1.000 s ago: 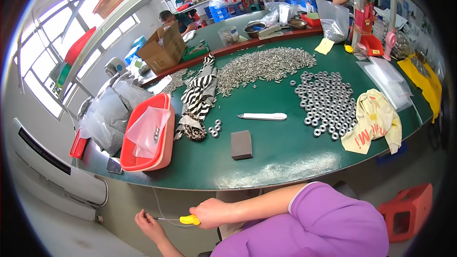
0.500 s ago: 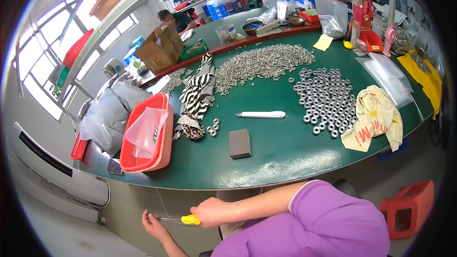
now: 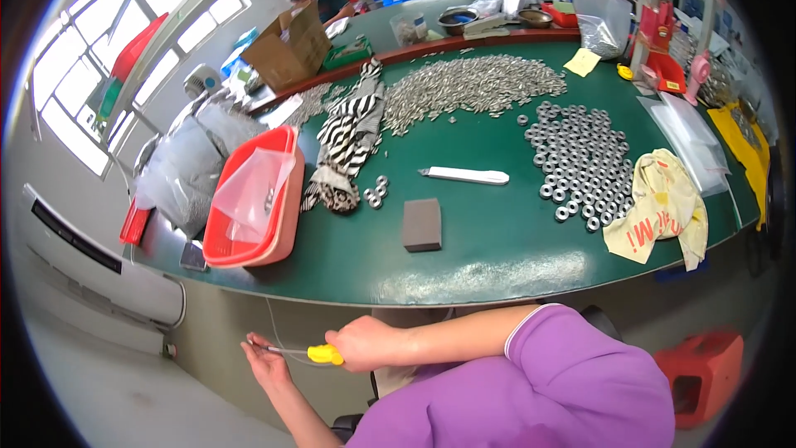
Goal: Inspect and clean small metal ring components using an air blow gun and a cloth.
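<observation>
My right hand [image 3: 366, 343] is wrapped round the yellow handle of a tool [image 3: 325, 354] that looks like a screwdriver. Its thin metal shaft points left to my left hand [image 3: 270, 363], whose fingers are bent together at the tip. Whatever small thing they may pinch there is too small to make out. Both hands are in front of the green table, below its near edge. On the table, a grey-brown block [image 3: 422, 225] and a white utility knife [image 3: 464, 175] lie nearest to them.
Metal rings [image 3: 580, 158] cover the table's right, beside a pale yellow cloth [image 3: 661, 207]. Small metal pins [image 3: 473, 87] lie heaped at the back. A striped cloth [image 3: 352, 129] and a red basin [image 3: 290, 199] are at left; a red stool [image 3: 701, 377] stands lower right.
The view has shifted, so the table sits higher in the picture. Both hands stay together at the tool, a little further left and up in the picture.
</observation>
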The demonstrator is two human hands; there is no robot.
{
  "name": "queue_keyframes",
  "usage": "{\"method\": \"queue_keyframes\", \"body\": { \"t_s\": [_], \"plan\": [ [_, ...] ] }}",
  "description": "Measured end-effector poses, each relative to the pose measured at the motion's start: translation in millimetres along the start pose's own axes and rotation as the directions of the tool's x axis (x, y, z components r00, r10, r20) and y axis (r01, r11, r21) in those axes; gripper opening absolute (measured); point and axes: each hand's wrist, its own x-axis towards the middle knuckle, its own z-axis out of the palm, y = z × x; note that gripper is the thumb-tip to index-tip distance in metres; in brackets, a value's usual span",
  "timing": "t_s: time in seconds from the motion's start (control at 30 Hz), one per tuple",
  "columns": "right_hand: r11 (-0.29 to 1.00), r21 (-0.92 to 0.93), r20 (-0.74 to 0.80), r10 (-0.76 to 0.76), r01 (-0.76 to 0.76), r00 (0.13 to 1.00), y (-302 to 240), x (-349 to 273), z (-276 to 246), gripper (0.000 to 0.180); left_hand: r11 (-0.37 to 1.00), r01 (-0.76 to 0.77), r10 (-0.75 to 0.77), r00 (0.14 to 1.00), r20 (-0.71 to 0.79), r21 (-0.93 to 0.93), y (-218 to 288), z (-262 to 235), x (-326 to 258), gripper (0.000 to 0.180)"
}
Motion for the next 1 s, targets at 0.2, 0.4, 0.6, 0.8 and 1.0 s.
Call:
{"method": "queue_keyframes", "body": {
  "t_s": [0.2,0.4,0.6,0.8,1.0],
  "plan": [
    [0.999,-0.042,0.01,0.008,-0.007,1.0,4,3,-2,0.026,0.998,-0.061,0.061,0.997,-0.047,0.011,7,-5,14,0.025],
    [0.995,-0.1,0.001,0.017,-0.016,1.0,1,4,-4,0.023,0.987,0.004,-0.011,0.999,-0.043,-0.161,-5,21,2,0.025],
    [0.992,-0.126,0.067,0.022,-0.014,0.998,0,3,4,0.023,0.976,-0.093,0.054,0.979,-0.196,-0.196,-10,30,-8,0.025],
    [0.99,-0.135,0.077,0.055,-0.045,0.995,0,5,0,0.024,0.99,-0.057,0.063,0.997,0.047,-0.125,-9,16,-5,0.022],
    [0.989,-0.107,0.095,0.115,-0.105,0.989,-3,10,-8,0.025,0.883,-0.348,0.269,0.925,0.267,0.316,-4,27,-15,0.02]
  ]
}}
